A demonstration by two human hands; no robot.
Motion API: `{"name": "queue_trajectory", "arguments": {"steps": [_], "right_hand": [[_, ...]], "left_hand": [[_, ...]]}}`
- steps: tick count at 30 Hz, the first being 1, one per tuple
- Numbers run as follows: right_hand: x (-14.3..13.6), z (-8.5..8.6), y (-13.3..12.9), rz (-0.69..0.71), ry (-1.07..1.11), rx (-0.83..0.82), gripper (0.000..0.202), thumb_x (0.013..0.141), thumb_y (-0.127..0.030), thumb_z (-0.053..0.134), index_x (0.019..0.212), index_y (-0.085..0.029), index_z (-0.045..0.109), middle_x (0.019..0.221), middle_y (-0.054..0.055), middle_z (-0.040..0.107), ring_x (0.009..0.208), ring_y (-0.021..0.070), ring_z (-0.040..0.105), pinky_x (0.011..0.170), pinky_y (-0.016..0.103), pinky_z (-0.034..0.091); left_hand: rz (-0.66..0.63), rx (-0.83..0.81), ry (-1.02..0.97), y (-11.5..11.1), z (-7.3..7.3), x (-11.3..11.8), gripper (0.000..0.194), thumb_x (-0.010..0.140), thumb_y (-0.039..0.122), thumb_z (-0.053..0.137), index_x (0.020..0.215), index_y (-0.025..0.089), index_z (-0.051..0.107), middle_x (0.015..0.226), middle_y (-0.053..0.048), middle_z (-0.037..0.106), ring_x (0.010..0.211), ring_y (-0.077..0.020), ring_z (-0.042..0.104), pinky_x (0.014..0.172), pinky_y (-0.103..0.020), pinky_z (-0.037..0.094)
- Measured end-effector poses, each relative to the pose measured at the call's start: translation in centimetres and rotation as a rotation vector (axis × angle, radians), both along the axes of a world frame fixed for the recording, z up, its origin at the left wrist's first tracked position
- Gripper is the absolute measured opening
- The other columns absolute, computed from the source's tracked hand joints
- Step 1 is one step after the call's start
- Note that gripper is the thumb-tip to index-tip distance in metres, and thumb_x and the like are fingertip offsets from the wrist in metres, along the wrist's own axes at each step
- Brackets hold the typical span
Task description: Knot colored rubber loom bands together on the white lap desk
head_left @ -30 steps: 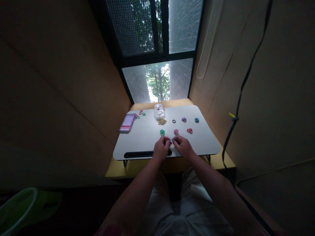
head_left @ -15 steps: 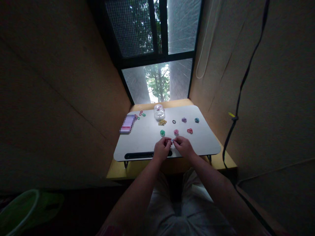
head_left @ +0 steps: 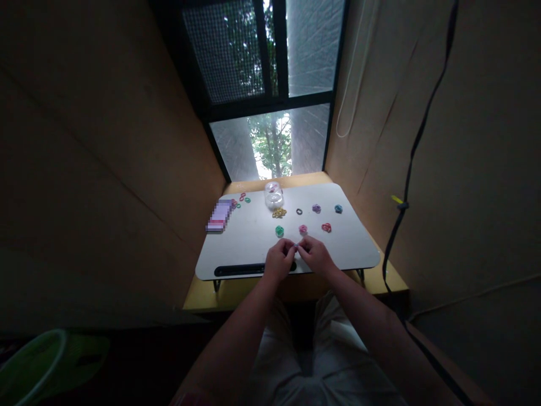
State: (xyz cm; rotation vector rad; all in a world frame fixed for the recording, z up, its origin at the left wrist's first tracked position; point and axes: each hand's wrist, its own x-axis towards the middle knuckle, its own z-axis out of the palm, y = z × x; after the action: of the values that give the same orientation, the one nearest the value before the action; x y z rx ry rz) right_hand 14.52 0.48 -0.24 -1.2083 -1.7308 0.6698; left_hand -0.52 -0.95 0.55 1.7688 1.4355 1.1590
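Observation:
My left hand [head_left: 280, 259] and my right hand [head_left: 313, 252] meet over the front of the white lap table [head_left: 240, 245]. Their fingertips pinch together on something tiny and pale bluish, too small to name. Just beyond the fingers lie a green bunch [head_left: 279, 231] and a pink bunch [head_left: 303, 229] of small ring-like bands, with a red bunch [head_left: 326, 228] to the right. Farther back are a yellow bunch [head_left: 279, 213], a single dark ring [head_left: 299, 211], a purple bunch [head_left: 316, 208] and a blue bunch [head_left: 338, 208].
A clear plastic jar [head_left: 274, 195] lies near the back edge. Loose red and green rings [head_left: 247, 200] are at the back left, beside a blurred phone-like slab [head_left: 220, 215]. A black slot [head_left: 239, 270] runs along the front edge. A dark cord [head_left: 416, 146] hangs at right.
My fingertips have drawn closer together around the small pale thing, which shows less now. The bunches on the table have stayed in place; the view has shifted slightly.

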Motion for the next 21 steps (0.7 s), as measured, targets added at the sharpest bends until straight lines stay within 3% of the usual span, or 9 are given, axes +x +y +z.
{"name": "queue_trajectory", "arguments": {"steps": [8, 14, 21], "right_hand": [[0.2, 0.34, -0.12, 0.079, 0.053, 0.015, 0.011, 0.081, -0.02, 0.052, 0.08, -0.018, 0.063, 0.071, 0.001, 0.064, 0.063, 0.0129, 0.056, 0.059, 0.023, 0.042], [0.25, 0.3, 0.15, 0.051, 0.033, 0.048, 0.017, 0.077, -0.015, 0.051, 0.081, -0.018, 0.067, 0.076, 0.002, 0.066, 0.069, 0.0147, 0.058, 0.066, 0.025, 0.044], [0.19, 0.01, 0.32, 0.034, 0.039, 0.045, 0.016, 0.077, -0.017, 0.053, 0.082, -0.019, 0.067, 0.076, 0.002, 0.066, 0.066, 0.0142, 0.057, 0.064, 0.025, 0.045]], "left_hand": [[-0.003, -0.021, -0.065, 0.34, -0.37, -0.15, 0.016, 0.084, 0.034, 0.056, 0.082, 0.019, 0.062, 0.069, 0.002, 0.061, 0.062, -0.011, 0.054, 0.06, -0.022, 0.04], [-0.043, -0.081, -0.193, 0.66, -0.64, -0.31, 0.018, 0.083, 0.025, 0.05, 0.087, 0.018, 0.066, 0.074, 0.0, 0.066, 0.069, -0.0126, 0.061, 0.063, -0.022, 0.046], [-0.003, -0.066, -0.14, 0.68, -0.5, -0.23, 0.022, 0.082, 0.039, 0.058, 0.081, 0.018, 0.065, 0.069, 0.0, 0.065, 0.062, -0.0119, 0.058, 0.059, -0.022, 0.044]]}}
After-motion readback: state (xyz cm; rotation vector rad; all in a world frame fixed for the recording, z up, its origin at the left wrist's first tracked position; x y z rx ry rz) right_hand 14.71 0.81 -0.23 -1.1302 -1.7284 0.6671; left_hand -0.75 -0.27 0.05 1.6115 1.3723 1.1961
